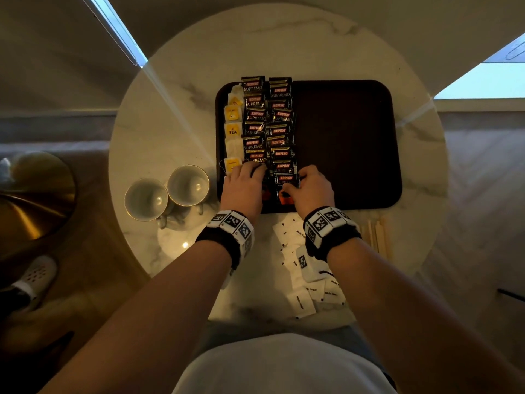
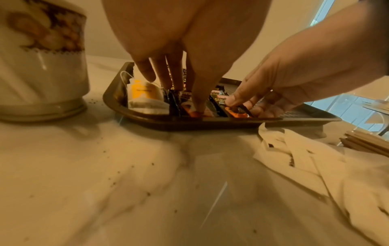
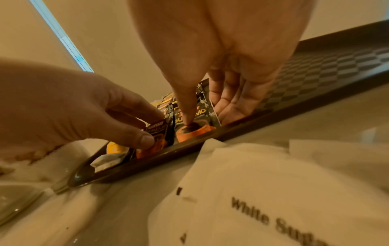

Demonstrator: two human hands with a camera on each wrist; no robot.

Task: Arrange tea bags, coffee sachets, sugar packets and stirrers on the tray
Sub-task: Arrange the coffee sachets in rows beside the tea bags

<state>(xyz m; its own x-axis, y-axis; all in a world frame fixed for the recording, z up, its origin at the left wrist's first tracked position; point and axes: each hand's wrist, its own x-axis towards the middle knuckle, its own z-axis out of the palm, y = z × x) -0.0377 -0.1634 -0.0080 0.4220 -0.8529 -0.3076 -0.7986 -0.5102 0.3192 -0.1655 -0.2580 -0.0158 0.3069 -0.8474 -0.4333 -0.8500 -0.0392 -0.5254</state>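
A dark brown tray [image 1: 341, 143] lies on a round marble table [image 1: 284, 46]. Along its left side runs a column of tea bags [image 1: 233, 129], then two overlapping columns of black coffee sachets [image 1: 268, 120]. My left hand [image 1: 255, 177] holds the nearest sachet of the left column [image 3: 156, 133], fingers on its top, thumb on its orange end. My right hand [image 1: 292, 186] pinches the nearest sachet of the right column [image 1: 287, 180], thumb on its face and fingers along its right edge. White sugar packets [image 1: 301, 280] and wooden stirrers [image 1: 379, 237] lie on the table in front of the tray.
Two white cups [image 1: 146, 199] [image 1: 189, 184] stand on the table left of the tray. The tray's right half is bare. A brass-coloured lamp base [image 1: 34, 194] sits off the table at the left.
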